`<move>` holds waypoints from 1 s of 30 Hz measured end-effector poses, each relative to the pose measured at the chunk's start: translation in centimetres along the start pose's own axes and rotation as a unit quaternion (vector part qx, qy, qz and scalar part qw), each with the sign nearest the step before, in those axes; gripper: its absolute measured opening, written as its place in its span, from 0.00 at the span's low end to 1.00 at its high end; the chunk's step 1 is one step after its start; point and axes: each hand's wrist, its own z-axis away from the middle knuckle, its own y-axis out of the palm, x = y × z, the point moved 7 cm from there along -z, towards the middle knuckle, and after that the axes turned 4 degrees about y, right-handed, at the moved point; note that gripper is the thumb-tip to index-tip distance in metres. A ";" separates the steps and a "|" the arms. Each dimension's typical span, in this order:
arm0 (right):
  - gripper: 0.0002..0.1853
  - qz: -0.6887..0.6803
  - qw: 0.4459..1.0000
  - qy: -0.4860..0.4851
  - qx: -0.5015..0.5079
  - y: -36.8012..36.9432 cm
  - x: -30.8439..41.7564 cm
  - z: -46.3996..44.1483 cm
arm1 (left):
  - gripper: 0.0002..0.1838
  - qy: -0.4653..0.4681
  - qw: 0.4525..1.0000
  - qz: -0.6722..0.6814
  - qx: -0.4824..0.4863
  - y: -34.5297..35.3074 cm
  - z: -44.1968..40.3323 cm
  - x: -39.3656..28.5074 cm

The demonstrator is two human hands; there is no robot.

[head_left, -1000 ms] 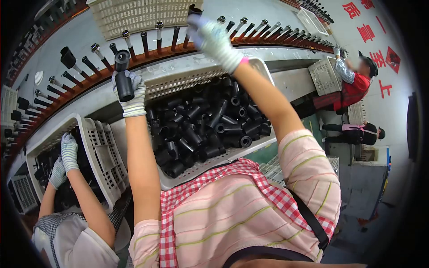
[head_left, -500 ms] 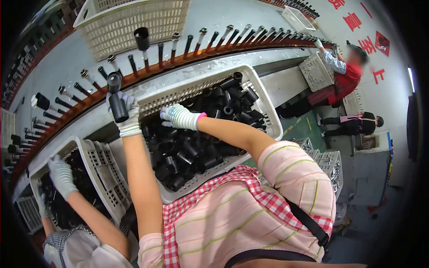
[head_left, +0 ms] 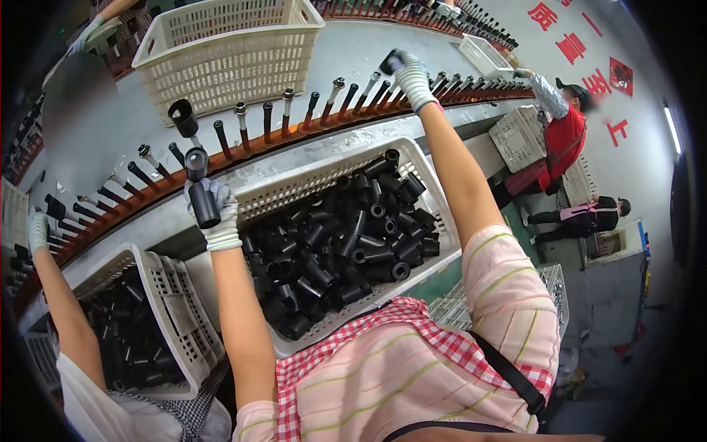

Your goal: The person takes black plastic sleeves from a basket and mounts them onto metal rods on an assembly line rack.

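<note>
Black plastic-looking tube (head_left: pixel 204 205) sits in the left grip (head_left: pixel 221 212), striped glove on, fingers wrapped around it. Second tube (head_left: pixel 196 163) is right at the fingertips, open end showing; exact contact between the two: can't tell. Left grip is at the near side of the rail (head_left: pixel 250 149), just beside the top left corner of the middle crate (head_left: pixel 444 202).

Right grip (head_left: pixel 414 79), also gloved, is closed on a dark part (head_left: pixel 390 63), arm stretched out over the row of rods (head_left: pixel 267 121). Part is small and partly covered, so no shape detail.

Rods lean at various angles along the rail; one, near the left grip, carries a wide black sleeve (head_left: pixel 183 116). Middle crate is loaded with loose black fittings (head_left: pixel 317 232), lying every which way. Pale slotted basket (head_left: pixel 228 70) is on the table (head_left: pixel 361 51) beyond the rail.

Left side: another crate (head_left: pixel 180 317) of dark parts, co-worker's arm (head_left: pixel 74 324) beside it, gloved hand at the rail. Right side: person in red (head_left: pixel 567 144) reaching to the line, another person (head_left: pixel 589 216) farther back. Red wall characters (head_left: pixel 571 46) above.
</note>
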 end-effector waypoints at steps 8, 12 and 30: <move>0.15 -0.097 0.987 -0.064 0.108 5.3 4.8 1.4 | 0.10 0.006 0.996 0.008 -0.092 -3.7 -0.7 -1.0; 0.20 0.094 0.956 -0.277 -0.029 2.8 11.3 6.8 | 0.13 0.004 0.998 0.044 -0.050 -0.2 0.0 -0.2; 0.15 0.056 0.802 -0.310 0.508 19.8 17.2 40.2 | 0.16 -0.050 0.982 0.041 -0.176 -1.7 0.4 0.8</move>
